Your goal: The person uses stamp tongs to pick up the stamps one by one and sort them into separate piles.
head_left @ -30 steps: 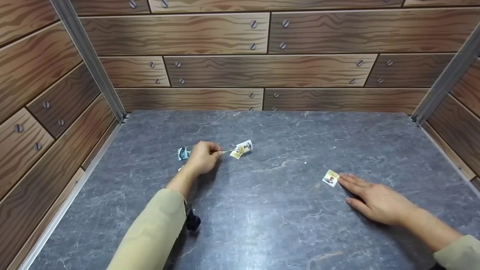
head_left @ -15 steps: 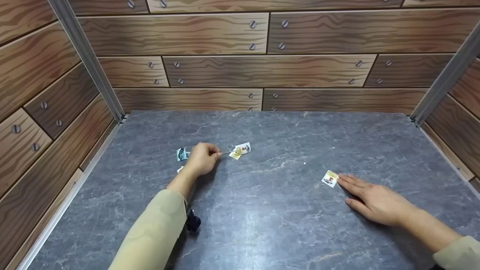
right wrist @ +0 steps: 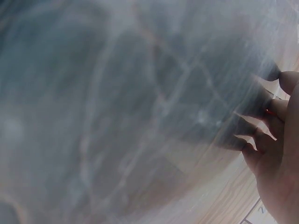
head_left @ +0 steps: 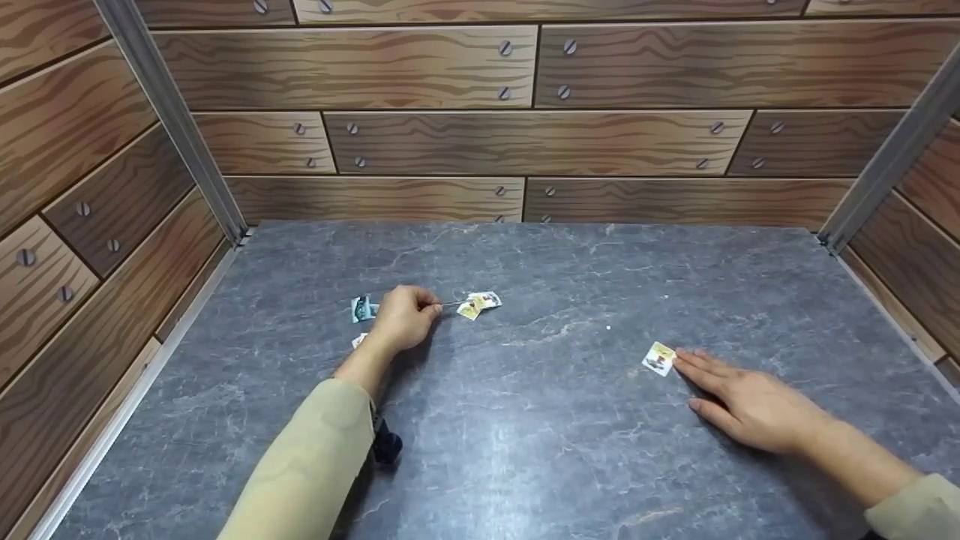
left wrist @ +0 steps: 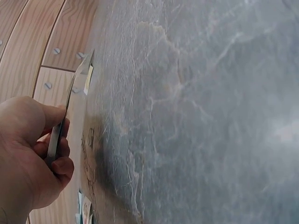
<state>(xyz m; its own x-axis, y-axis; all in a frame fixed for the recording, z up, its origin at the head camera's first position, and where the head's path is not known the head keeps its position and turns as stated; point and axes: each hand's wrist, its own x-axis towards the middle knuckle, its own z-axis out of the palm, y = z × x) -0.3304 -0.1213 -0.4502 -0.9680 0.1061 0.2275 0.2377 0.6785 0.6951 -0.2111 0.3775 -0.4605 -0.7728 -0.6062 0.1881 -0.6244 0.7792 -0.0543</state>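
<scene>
My left hand (head_left: 405, 319) pinches a pair of metal tweezers (left wrist: 70, 93), their tips pointing right at two overlapping stamp-like papers. The upper paper (head_left: 491, 300) is whitish with a small picture and lies at the tweezer tips; whether the tips grip it I cannot tell. Partly under it is a yellowish paper (head_left: 471, 309). My right hand (head_left: 757, 405) rests on the table with fingers extended, its fingertips at the edge of another small yellow-and-white stamp-like paper (head_left: 659, 359). In the right wrist view its fingertips meet the table surface.
Left of my left hand lie a teal stamp-like paper (head_left: 362, 309) and a pale one (head_left: 359, 340), partly hidden by the wrist. A tiny white speck (head_left: 608, 328) sits on the grey marbled table (head_left: 555, 420). Wood-patterned walls (head_left: 450, 142) enclose the back and sides.
At the tweezer tips, the whitish paper has tilted down and sunk lower over the yellowish one. The left hand has barely shifted; the right hand stays in place.
</scene>
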